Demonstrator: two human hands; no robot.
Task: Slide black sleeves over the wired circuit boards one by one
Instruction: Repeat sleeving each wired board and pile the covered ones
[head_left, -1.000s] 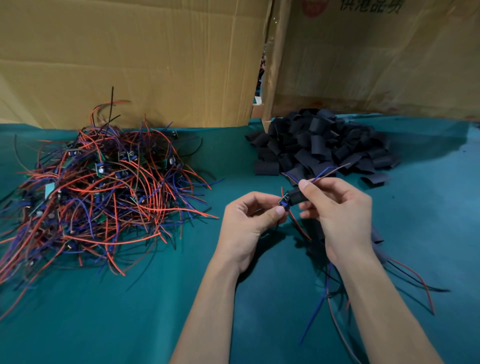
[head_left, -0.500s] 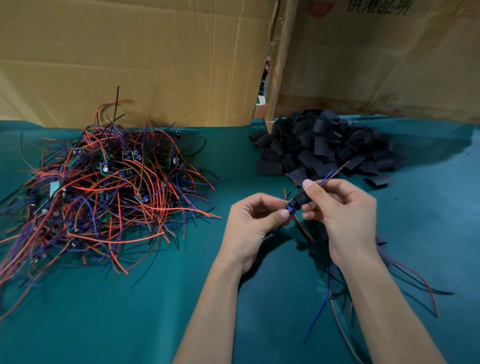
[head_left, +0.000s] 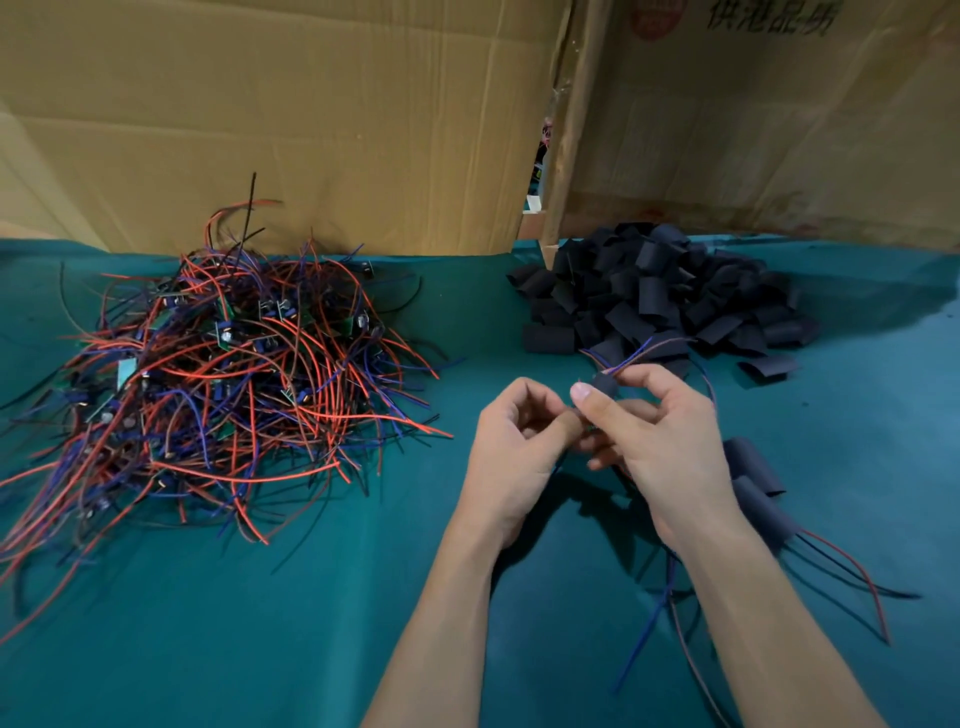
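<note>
- Now the black sleeve (head_left: 604, 385) sits further along the wired board than half a second ago: the blue end of the board that showed at the sleeve's left mouth is hidden, either under the sleeve or behind the thumbs; cannot tell which.
- Sleeve is held above the green cloth (head_left: 311, 597), just in front of the sleeve pile (head_left: 654, 296).
- Right hand (head_left: 660, 441) pinches the sleeve, thumb over its left end, other fingers curled behind.
- Left hand (head_left: 511, 447) has fingers curled, thumb tip meeting the right thumb just left of the sleeve; it likely grips the board's near end, but the contact is hidden.
- Blue and brown leads (head_left: 649, 345) exit the sleeve's far end towards the sleeve pile.
- Judgement: this unit is nearly or fully sleeved; next it likely goes down.
- Finished sleeved units (head_left: 753, 467) lie right of the sleeve, partly under the right forearm.
- Tangle of unsleeved boards (head_left: 223, 374) lies well left of the sleeve; most of the job remains.
</note>
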